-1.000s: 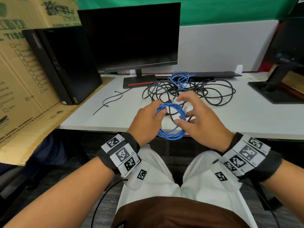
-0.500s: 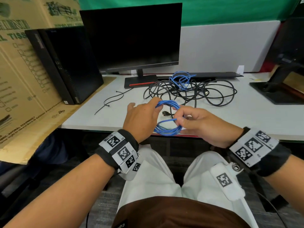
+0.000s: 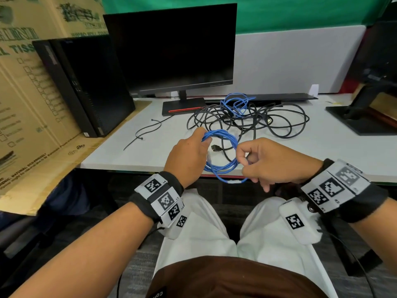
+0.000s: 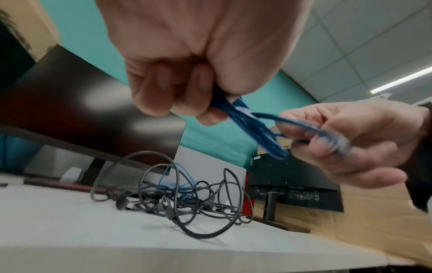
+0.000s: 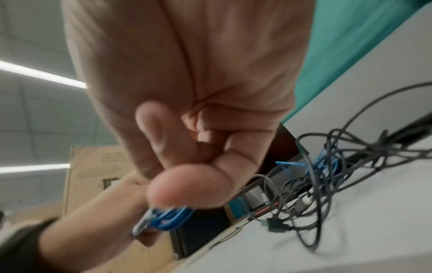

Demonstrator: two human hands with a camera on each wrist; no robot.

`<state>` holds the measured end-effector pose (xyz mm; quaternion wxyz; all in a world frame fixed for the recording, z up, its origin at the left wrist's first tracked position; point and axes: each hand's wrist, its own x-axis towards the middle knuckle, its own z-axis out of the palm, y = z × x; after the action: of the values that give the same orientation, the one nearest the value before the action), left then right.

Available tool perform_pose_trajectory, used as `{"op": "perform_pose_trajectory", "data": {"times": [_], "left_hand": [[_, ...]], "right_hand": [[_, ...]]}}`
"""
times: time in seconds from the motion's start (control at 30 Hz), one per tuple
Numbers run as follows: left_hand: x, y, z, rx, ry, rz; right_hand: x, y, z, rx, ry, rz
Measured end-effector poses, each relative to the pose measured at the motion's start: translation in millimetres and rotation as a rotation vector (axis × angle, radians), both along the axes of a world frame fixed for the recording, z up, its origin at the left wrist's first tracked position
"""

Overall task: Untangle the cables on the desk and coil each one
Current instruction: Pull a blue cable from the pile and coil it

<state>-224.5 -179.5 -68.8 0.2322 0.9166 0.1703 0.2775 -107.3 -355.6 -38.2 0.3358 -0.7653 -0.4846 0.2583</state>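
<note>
A blue cable coil (image 3: 223, 166) (image 4: 254, 133) (image 5: 168, 218) hangs in the air over the desk's near edge, held between both hands. My left hand (image 3: 189, 158) (image 4: 187, 92) grips the coil's left side with curled fingers. My right hand (image 3: 264, 162) (image 4: 346, 140) pinches the loose end with its clear plug against the coil's right side. Behind them on the white desk (image 3: 322, 155) lies a tangle of black cables (image 3: 253, 121) (image 4: 187, 195) (image 5: 327, 184) with a second blue cable (image 3: 236, 103) on top.
A black monitor (image 3: 171, 50) stands behind the tangle, a black computer tower (image 3: 86, 87) at the left on cardboard. A black cable tie (image 3: 148, 132) lies left of the tangle. Another monitor's stand (image 3: 363, 117) sits at the right; a keyboard (image 3: 279, 97) lies at the back.
My right hand has drawn back to the right and curled, now pinching the cable's end at the coil's right side. The coil has opened into a wider loop.
</note>
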Motion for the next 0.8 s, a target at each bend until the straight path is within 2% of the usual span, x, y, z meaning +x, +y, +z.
{"op": "perform_pose_trajectory", "data": {"times": [0.07, 0.2, 0.3, 0.37, 0.47, 0.53, 0.57, 0.6, 0.63, 0.73, 0.8], "left_hand": [[1, 1, -3, -0.162, -0.039, -0.017], [5, -3, -5, -0.434, -0.047, -0.067], [4, -1, 4, -0.601, -0.091, -0.05], [1, 0, 7, -0.688, -0.108, -0.073], [-5, -10, 6, -0.903, -0.137, -0.165], [-6, -20, 4, -1.073, -0.123, -0.234], [-6, -23, 3, -1.088, -0.082, -0.247], [-4, -26, 2, -1.022, -0.018, -0.23], [-3, -26, 2, -0.865, 0.057, -0.182], [-5, -23, 0, -0.217, 0.26, 0.024], [-10, -25, 1, 0.15, 0.207, 0.11]], "right_hand": [[5, -1, -5, -0.007, -0.077, -0.021], [12, 4, -15, 0.005, -0.356, -0.136], [12, 7, -13, 0.093, -0.402, -0.206], [13, 9, -14, 0.176, -0.206, -0.19], [6, 12, -16, 0.265, 0.286, -0.209], [5, 15, -19, 0.366, 0.362, -0.338], [5, 16, -21, 0.414, 0.352, -0.403], [5, 17, -21, 0.441, 0.323, -0.448], [5, 17, -22, 0.446, 0.274, -0.473], [7, 15, -22, 0.405, -0.026, -0.477], [5, 12, -20, 0.353, -0.244, -0.396]]}}
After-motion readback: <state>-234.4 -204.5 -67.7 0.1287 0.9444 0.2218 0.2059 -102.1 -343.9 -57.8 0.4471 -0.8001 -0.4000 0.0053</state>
